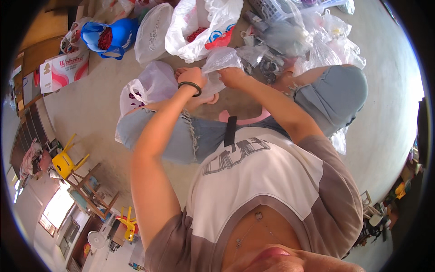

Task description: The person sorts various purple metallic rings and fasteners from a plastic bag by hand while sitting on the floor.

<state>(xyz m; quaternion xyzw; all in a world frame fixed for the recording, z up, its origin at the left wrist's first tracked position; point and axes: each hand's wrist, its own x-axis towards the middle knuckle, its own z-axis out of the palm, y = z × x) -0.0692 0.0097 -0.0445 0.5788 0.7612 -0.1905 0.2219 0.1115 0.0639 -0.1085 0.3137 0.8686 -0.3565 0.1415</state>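
A clear plastic bag is stretched between my two hands in front of my lap. My left hand, with a dark bangle at the wrist, is closed on its left side. The right side of the bag is gripped by my right hand, its fingertips partly hidden. Just beyond stands a white plastic carrier bag with red pieces inside. Beside my left wrist sits another whitish plastic bag with dark purple pieces showing.
A blue bag of red pieces and a frosted plastic bag stand forward left, near a printed carton. Several clear bags and a plastic basket are forward right. A yellow chair is far left.
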